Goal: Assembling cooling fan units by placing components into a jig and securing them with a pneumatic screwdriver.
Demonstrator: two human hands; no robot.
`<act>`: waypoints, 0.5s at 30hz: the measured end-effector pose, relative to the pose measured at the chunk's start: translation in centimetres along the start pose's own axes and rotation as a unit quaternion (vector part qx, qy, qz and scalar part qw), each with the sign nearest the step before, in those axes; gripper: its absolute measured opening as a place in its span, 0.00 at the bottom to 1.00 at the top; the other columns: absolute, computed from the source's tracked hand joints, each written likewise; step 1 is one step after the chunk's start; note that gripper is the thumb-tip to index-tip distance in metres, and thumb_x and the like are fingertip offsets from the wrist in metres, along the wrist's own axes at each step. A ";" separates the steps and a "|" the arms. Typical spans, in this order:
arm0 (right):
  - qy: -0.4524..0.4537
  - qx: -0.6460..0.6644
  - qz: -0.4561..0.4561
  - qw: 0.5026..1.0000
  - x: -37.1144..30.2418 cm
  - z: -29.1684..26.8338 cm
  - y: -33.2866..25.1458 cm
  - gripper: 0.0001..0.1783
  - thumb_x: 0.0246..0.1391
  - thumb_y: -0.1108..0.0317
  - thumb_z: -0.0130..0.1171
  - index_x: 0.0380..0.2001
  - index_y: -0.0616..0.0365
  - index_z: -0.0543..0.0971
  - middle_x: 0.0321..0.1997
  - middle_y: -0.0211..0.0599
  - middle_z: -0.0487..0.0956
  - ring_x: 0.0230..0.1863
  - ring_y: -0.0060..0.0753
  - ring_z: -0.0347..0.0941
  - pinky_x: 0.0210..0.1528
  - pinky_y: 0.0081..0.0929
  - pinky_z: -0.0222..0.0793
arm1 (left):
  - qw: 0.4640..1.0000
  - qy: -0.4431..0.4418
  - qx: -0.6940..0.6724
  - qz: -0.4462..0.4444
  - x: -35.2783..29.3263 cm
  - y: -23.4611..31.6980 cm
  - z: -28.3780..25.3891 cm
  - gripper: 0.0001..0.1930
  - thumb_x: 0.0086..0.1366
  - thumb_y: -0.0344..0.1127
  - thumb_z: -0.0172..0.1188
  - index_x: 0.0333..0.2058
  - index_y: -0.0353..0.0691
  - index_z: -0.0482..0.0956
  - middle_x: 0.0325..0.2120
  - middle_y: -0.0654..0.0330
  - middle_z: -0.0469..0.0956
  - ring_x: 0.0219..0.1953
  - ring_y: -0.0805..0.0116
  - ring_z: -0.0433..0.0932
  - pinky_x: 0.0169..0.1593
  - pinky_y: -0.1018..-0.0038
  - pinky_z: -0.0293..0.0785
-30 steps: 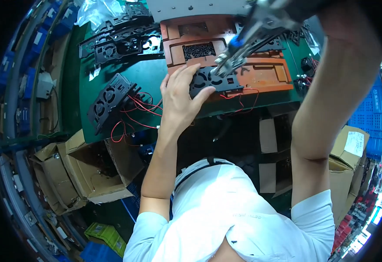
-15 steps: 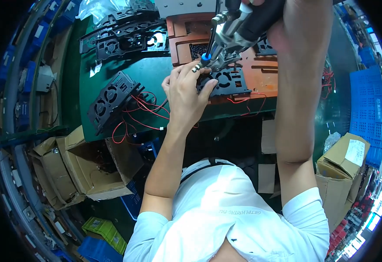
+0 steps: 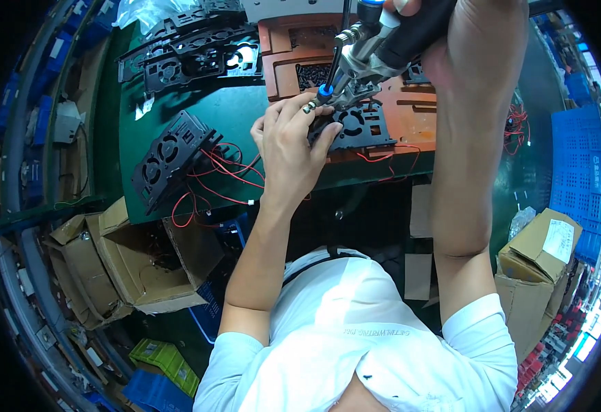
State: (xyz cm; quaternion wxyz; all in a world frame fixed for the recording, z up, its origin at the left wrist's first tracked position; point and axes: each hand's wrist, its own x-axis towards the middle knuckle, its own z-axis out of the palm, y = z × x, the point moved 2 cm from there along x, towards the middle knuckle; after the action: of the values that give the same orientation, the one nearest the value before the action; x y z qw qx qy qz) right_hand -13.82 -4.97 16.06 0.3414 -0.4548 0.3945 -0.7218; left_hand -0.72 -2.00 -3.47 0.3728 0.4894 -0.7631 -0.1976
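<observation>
My left hand grips the left end of a black panel with a round fan-shaped cutout, its fingers and thumb bent around the edge. The panel lies at the near side of an orange-brown fixture board. My right hand, partly cut off by the top edge, is closed around a black-bodied power screwdriver. The driver's metal nose, with blue hose fittings, points down at the panel close to my left fingers. Its tip is hidden. Thin red wires trail off the panel's near side.
Another black fan panel with red wires lies left on the green bench. Several black panels are stacked behind it. Dark screws fill a recess in the fixture. Cardboard boxes and a blue crate stand around the bench.
The view has shifted slightly, and the bench items sit a little further left in it. Both hands and the screwdriver stay at nearly the same place on the panel.
</observation>
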 end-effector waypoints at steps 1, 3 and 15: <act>0.008 0.001 0.014 1.000 -0.1 0.1 -0.2 0.14 0.56 0.63 0.64 0.38 0.65 0.82 0.15 0.27 0.71 0.13 0.23 0.67 0.17 0.23 0.64 | 1.000 0.000 0.000 0.000 0.0 0.0 0.0 0.14 0.57 0.38 0.75 0.41 0.41 0.88 0.53 0.60 0.81 0.58 0.57 0.74 0.60 0.55 0.59; 0.000 -0.023 0.006 1.000 -0.1 0.1 -0.1 0.14 0.57 0.63 0.64 0.38 0.65 0.82 0.15 0.27 0.70 0.13 0.22 0.67 0.17 0.23 0.65 | 1.000 0.001 0.009 0.003 0.0 0.0 0.1 0.14 0.58 0.39 0.74 0.41 0.41 0.88 0.53 0.60 0.81 0.58 0.57 0.74 0.60 0.55 0.59; -0.025 -0.034 -0.016 0.999 -0.5 0.3 0.8 0.11 0.56 0.65 0.63 0.35 0.64 0.81 0.14 0.26 0.70 0.13 0.21 0.67 0.17 0.22 0.65 | 0.997 0.003 -0.069 0.030 -0.9 -0.8 -0.6 0.28 0.55 0.38 0.76 0.54 0.37 0.80 0.55 0.55 0.78 0.59 0.50 0.72 0.63 0.54 0.63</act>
State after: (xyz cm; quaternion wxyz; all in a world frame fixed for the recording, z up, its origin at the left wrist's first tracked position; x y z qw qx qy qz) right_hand -13.21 -4.97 15.20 0.3246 -0.4902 0.4027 -0.7016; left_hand 0.45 -1.52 -4.01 0.4136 0.4402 -0.7609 -0.2370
